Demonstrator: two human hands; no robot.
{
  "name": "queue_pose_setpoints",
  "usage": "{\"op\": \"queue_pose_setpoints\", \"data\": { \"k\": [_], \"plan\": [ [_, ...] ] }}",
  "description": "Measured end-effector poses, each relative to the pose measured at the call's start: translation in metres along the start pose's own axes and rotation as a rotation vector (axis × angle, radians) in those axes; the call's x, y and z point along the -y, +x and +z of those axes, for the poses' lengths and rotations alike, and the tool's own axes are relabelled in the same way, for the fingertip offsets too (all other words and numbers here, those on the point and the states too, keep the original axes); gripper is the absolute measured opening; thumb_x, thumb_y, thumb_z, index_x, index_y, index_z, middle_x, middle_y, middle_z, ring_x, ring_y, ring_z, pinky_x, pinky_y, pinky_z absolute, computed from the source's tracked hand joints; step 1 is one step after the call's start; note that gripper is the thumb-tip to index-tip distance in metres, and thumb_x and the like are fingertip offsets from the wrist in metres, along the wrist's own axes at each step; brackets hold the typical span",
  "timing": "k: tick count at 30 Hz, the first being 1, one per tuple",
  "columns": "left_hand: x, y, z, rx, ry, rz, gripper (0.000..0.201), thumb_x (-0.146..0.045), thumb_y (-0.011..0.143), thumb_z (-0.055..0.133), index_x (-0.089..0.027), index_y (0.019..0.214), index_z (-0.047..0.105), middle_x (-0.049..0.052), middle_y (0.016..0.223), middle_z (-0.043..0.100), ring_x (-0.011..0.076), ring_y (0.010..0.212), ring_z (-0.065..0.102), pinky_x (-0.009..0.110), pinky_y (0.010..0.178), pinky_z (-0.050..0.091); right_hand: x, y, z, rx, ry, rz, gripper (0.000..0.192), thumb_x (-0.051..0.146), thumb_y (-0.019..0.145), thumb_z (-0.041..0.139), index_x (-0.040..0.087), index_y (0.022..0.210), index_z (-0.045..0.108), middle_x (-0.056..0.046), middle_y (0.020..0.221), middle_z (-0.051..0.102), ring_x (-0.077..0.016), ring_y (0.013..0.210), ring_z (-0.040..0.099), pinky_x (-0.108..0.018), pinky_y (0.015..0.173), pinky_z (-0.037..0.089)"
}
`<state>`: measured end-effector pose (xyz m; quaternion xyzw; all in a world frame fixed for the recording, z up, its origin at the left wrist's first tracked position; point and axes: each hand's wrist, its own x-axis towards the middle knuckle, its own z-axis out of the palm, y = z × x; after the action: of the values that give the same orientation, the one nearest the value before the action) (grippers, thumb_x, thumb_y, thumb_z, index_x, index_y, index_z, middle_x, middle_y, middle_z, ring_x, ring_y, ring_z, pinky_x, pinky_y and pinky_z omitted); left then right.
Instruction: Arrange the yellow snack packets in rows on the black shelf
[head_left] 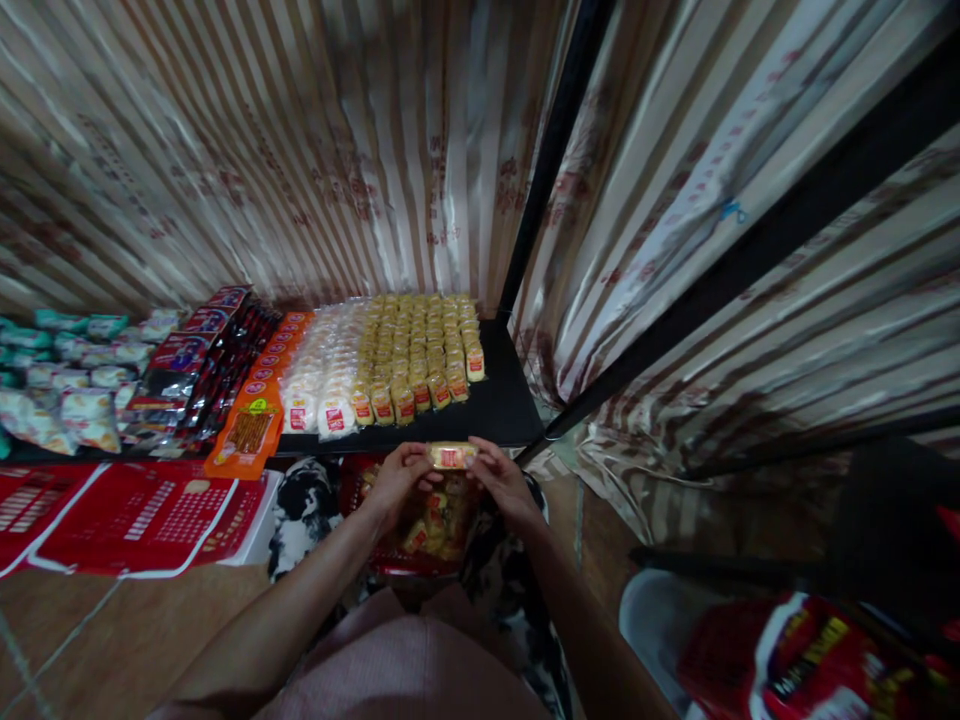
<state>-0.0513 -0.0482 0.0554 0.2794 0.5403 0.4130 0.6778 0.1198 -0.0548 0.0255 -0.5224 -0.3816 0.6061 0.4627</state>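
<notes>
Between my two hands is a small yellow wrapped snack pack (451, 456) with a red label, stretched level above my lap. My left hand (405, 475) pinches its left end, and my right hand (501, 475) pinches the right end. Below them a red basket (409, 567) rests on my lap, holding several more yellow packs (431, 530). On the black shelf (506, 400) ahead, rows of matching yellow packs (420, 345) stand packed together, their red labels facing me.
Left of the yellow rows lie white packs (319, 365), an orange snack bag (251, 430), dark red packets (199, 360) and green-and-white packs (90, 375). Red bags (142, 515) hang below the shelf. Black poles (559, 150) and a striped curtain (300, 150) enclose the space. A red package (810, 660) sits lower right.
</notes>
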Motion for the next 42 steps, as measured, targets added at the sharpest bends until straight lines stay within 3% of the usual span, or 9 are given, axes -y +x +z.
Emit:
{"op": "queue_pose_setpoints", "data": {
  "k": [3, 5, 10, 17, 22, 28, 34, 42],
  "plan": [
    [0.007, 0.000, 0.012, 0.053, -0.183, -0.054, 0.024, -0.011, 0.071, 0.068, -0.014, 0.087, 0.050, 0.005, 0.076, 0.068, 0.0143, 0.068, 0.067, 0.021, 0.063, 0.052, 0.001, 0.002, 0.004, -0.127, 0.139, -0.041, 0.047, 0.045, 0.065, 0.071, 0.020, 0.103, 0.059, -0.002, 0.081, 0.068, -0.0145, 0.069, 0.061, -0.026, 0.062, 0.047],
    [0.011, 0.002, 0.023, 0.066, -0.280, -0.063, 0.022, -0.010, 0.073, 0.066, -0.015, 0.086, 0.048, 0.007, 0.080, 0.068, 0.0159, 0.071, 0.068, 0.024, 0.068, 0.053, 0.001, 0.003, 0.010, -0.137, 0.248, -0.060, 0.042, 0.045, 0.066, 0.072, 0.021, 0.098, 0.060, -0.002, 0.084, 0.067, -0.0157, 0.072, 0.062, -0.028, 0.066, 0.049],
    [0.016, 0.016, 0.050, -0.024, -0.304, -0.032, 0.014, -0.006, 0.079, 0.057, -0.015, 0.082, 0.047, 0.003, 0.071, 0.066, 0.0126, 0.064, 0.066, 0.024, 0.066, 0.054, 0.001, 0.008, 0.017, -0.157, 0.310, -0.133, 0.032, 0.041, 0.067, 0.071, 0.023, 0.089, 0.056, 0.002, 0.079, 0.064, -0.0143, 0.071, 0.061, -0.028, 0.067, 0.051],
    [0.014, 0.037, 0.068, 0.030, -0.228, -0.054, 0.016, -0.002, 0.079, 0.055, -0.015, 0.083, 0.047, 0.001, 0.068, 0.064, 0.0114, 0.060, 0.064, 0.024, 0.062, 0.053, 0.005, 0.034, -0.005, -0.252, 0.067, -0.205, 0.037, 0.042, 0.070, 0.064, 0.021, 0.100, 0.058, -0.002, 0.085, 0.066, -0.0164, 0.075, 0.061, -0.027, 0.067, 0.049],
    [0.014, 0.050, 0.072, 0.033, -0.128, -0.112, 0.015, -0.003, 0.077, 0.057, -0.014, 0.084, 0.050, 0.002, 0.071, 0.066, 0.0092, 0.054, 0.061, 0.020, 0.054, 0.048, 0.006, 0.067, -0.028, -0.380, -0.245, -0.251, 0.044, 0.044, 0.074, 0.055, 0.018, 0.110, 0.059, -0.006, 0.091, 0.066, -0.0190, 0.080, 0.060, -0.032, 0.074, 0.049],
    [0.011, 0.062, 0.077, 0.055, -0.100, -0.034, 0.009, -0.012, 0.075, 0.061, -0.014, 0.084, 0.058, 0.007, 0.087, 0.067, 0.0115, 0.063, 0.063, 0.023, 0.059, 0.048, 0.009, 0.108, -0.044, -0.460, -0.581, -0.414, 0.047, 0.041, 0.080, 0.046, 0.016, 0.119, 0.058, -0.009, 0.097, 0.064, -0.0199, 0.083, 0.057, -0.036, 0.081, 0.046],
    [0.001, 0.075, 0.087, 0.116, -0.147, 0.002, 0.024, -0.017, 0.074, 0.061, -0.014, 0.098, 0.061, 0.013, 0.118, 0.058, 0.0201, 0.091, 0.062, 0.030, 0.072, 0.052, 0.013, 0.136, -0.044, -0.447, -0.735, -0.471, 0.046, 0.037, 0.083, 0.042, 0.015, 0.120, 0.058, -0.011, 0.096, 0.064, -0.0220, 0.085, 0.056, -0.038, 0.083, 0.046],
    [-0.003, 0.087, 0.093, 0.083, -0.149, -0.032, 0.032, -0.011, 0.073, 0.057, -0.013, 0.105, 0.057, 0.013, 0.124, 0.054, 0.0197, 0.093, 0.061, 0.028, 0.071, 0.052, 0.017, 0.152, -0.039, -0.368, -0.759, -0.512, 0.044, 0.031, 0.083, 0.041, 0.015, 0.120, 0.057, -0.012, 0.106, 0.061, -0.0217, 0.091, 0.057, -0.037, 0.084, 0.048]
  ]
}}
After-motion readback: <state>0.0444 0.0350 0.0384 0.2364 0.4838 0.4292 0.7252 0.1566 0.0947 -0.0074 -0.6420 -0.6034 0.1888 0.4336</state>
